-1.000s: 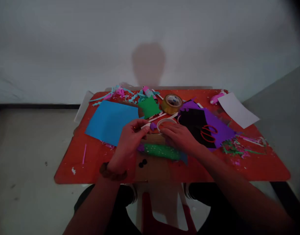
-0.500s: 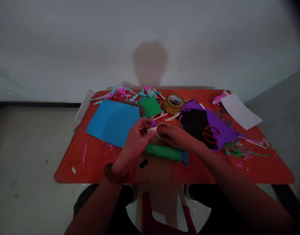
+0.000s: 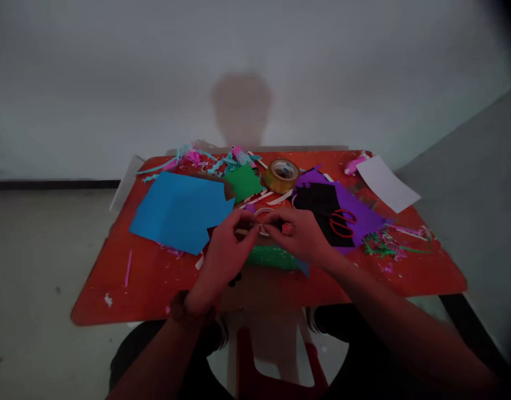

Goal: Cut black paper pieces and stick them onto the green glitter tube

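Observation:
The fingertips of my left hand (image 3: 232, 241) and my right hand (image 3: 299, 230) meet over the middle of the table, both closed in a pinch. Whatever sits between them is too small to make out. Just behind the fingers lies a white ring (image 3: 261, 211), partly covered, that looks like a narrow tape roll. A green speckled roll with a blue end (image 3: 276, 258) rests below my hands, partly hidden by them. Dark round pieces (image 3: 234, 279) lie beside my left wrist.
On the red table (image 3: 100, 289) are blue paper (image 3: 180, 211), green paper (image 3: 243, 182), a wide tape roll (image 3: 282, 175), black paper (image 3: 317, 203), purple paper (image 3: 359, 208), red-handled scissors (image 3: 342, 223) and white paper (image 3: 387, 183). Paper shreds (image 3: 380, 247) are scattered right.
My right hand has left the white ring and come to my left fingertips. The white piece that showed in my left hand is now mostly hidden. The view has shifted slightly right.

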Motion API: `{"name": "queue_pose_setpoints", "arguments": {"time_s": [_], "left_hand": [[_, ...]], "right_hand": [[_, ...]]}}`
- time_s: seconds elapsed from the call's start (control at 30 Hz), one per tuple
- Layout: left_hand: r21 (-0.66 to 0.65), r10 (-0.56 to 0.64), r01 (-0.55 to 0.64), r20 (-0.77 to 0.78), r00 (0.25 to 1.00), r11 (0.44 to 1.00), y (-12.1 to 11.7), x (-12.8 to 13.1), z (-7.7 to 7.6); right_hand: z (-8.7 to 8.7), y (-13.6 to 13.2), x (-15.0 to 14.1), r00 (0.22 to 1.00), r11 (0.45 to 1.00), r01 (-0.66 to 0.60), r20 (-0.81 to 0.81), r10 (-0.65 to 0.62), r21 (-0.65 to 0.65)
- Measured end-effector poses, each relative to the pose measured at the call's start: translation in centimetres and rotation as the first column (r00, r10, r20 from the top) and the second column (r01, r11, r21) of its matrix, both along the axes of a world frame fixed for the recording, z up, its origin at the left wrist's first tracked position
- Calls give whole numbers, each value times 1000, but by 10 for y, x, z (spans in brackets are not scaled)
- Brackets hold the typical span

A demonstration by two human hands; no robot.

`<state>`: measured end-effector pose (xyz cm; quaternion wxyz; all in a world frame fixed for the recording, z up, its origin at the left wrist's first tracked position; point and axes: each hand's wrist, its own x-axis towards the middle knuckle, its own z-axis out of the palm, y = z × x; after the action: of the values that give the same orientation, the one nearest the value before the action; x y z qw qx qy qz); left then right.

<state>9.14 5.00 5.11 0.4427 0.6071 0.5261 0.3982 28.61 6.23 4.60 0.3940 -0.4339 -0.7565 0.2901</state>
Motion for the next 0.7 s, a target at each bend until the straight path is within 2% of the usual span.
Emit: {"name": "queue_pose_setpoints", "arguments": {"time_s": [0.07,0.17,0.27,0.33,0.4,0.47,0.5,0.57,0.7], "left_hand": [[11,1,0,-38,999,1000,0,1,1],[-31,-13,13,-24,1000,999,1,1,2],[-62,-7,7,-5,1000,998,1,2,2],[-55,6,-6,-2,1000,998,1,2,2],[-55,15,-14,12,1000,998,1,2,3],[-61,38,-35,37,999,998,1,2,5],[-63,52,-49,49,997,997,1,2,6],[-56,81,-77,68,994,995,1,2,7],[-54,103,-99,92,990,994,2,2,6]], "right_hand": [[-1,-2,-1,1000,999,-2,10,2,43],[1,-2,7,999,999,14,37,-16,42],[4,5,48,978,993,109,174,-117,55],[5,10,91,878,962,264,394,-272,75],[1,13,132,700,920,390,640,-318,30],[-6,14,158,484,913,408,854,-189,-30],[-11,13,164,404,909,411,907,-119,-64],[-21,12,163,339,909,403,940,-38,-108],[-28,12,146,314,903,416,949,-34,-106]]}}
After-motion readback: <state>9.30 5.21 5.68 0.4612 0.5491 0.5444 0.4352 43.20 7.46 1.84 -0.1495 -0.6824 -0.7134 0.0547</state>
